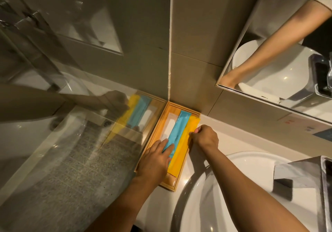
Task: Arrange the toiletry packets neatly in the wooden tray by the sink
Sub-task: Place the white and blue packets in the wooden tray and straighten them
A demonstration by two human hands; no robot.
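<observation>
A wooden tray lies on the white counter, pushed into the wall corner. Three long packets lie side by side in it: a clear white one on the left, a blue one in the middle, a yellow one on the right. My left hand rests flat on the tray's near left part, fingertips on the blue packet's near end. My right hand sits at the tray's right rim, fingers curled and pinching the yellow packet's right edge.
A round white sink basin sits right of the tray, with a chrome faucet at the far right. A mirror hangs on the right wall. A glossy glass panel on the left reflects the tray and my hand.
</observation>
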